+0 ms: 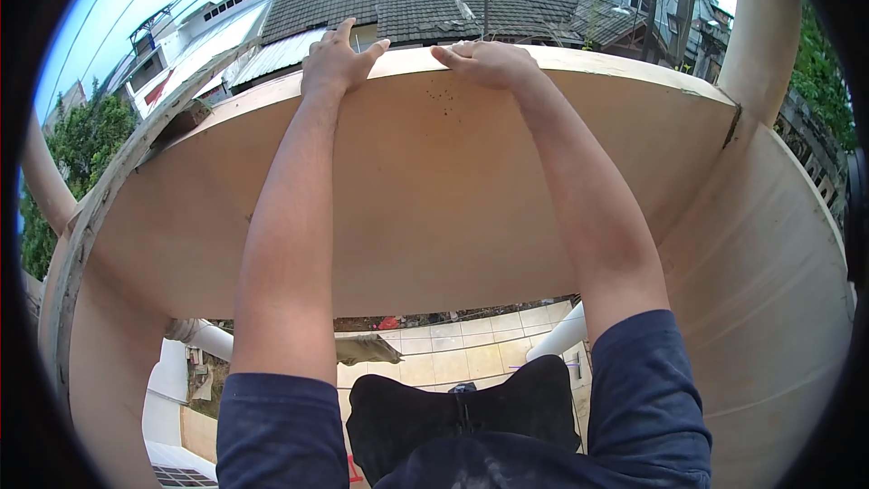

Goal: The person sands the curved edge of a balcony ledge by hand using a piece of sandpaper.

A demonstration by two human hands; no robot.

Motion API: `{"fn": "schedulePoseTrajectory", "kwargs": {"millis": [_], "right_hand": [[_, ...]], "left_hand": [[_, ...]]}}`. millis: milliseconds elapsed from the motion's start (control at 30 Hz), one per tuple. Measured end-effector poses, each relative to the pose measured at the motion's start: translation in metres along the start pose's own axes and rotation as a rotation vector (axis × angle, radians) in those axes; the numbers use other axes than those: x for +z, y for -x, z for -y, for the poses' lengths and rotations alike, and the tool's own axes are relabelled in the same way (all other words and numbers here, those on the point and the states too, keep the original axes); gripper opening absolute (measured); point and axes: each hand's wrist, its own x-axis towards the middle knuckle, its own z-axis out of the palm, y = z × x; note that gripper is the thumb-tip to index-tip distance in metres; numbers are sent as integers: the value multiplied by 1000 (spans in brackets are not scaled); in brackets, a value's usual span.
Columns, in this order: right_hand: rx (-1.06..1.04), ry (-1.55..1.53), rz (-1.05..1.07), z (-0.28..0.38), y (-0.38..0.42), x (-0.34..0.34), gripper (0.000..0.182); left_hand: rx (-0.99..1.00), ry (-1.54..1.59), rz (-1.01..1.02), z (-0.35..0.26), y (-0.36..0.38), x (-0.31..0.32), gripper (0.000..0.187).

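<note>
Where a smooth beige wall (pixel 453 199) spans the front, its pale top edge (pixel 625 71) is overlapped by the left hand (pixel 337 65), with fingers (pixel 343 33) spread open, and by the right hand (pixel 496 63), whose grip cannot be determined. Beyond, dark grey tiled roofs (pixel 362 2) are seen.

i see dark tiled roofs (pixel 362 0) across the top of my feed, and upright poles (pixel 686 0) left of a pale round column (pixel 762 36). green trees (pixel 90 131) stand at the left edge; below, i pick out pale floor tiles (pixel 448 364) and a white pipe (pixel 557 333).
</note>
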Motion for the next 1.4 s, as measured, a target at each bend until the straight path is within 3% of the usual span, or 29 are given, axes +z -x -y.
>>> {"fn": "schedulePoseTrajectory", "kwargs": {"millis": [67,100,200,233,300,400,467,533,600,667,700,800,1000,1067,1167,1200,1267,1300,1333,1400], "right_hand": [[-111,-21,-127,-4,-1,11,93],[-160,-94,-34,-11,-4,8,102],[-250,-282,61,-26,-14,8,102],[-251,-273,60,-24,-17,8,102],[-115,41,-115,-14,-14,15,104],[-163,23,-99,-12,1,9,109],[-250,-79,-38,-29,-5,5,115],[-303,-395,107,-37,-10,2,111],[-287,-300,42,-29,-9,10,116],[-111,61,-214,-14,-5,22,124],[-89,85,-268,-8,-2,26,124],[-149,-29,-115,-10,7,11,123],[-319,-160,-41,-30,-3,7,124],[-146,29,-80,-33,-12,10,127],[25,-15,-18,4,-11,9,129],[28,-14,-17,14,-11,12,129],[-215,-87,-9,28,-9,17,131],[-222,-77,66,27,-11,10,118],[-224,-82,61,25,-17,8,118],[17,-182,118,16,-29,2,118]], "left_hand": [[-9,-16,41,-2,2,1,93],[-20,-3,69,-2,2,0,96],[10,6,37,0,-3,5,98],[7,13,33,3,-6,6,98],[82,140,-38,7,-5,10,104],[105,160,-32,8,-4,13,110],[114,136,-39,7,-1,12,111],[106,114,-50,6,2,10,113],[93,97,-8,5,3,8,111],[85,95,-2,8,2,7,111],[82,101,5,8,0,9,111],[76,131,-3,5,-3,11,110],[14,162,2,4,3,7,114],[37,203,-37,3,6,3,113],[33,219,-58,0,8,-1,113],[34,222,-56,0,8,-1,113],[-14,234,31,0,5,-3,112],[-11,230,29,0,5,-3,112],[-3,221,24,1,6,-2,111],[4,207,17,1,7,-2,111]]}}
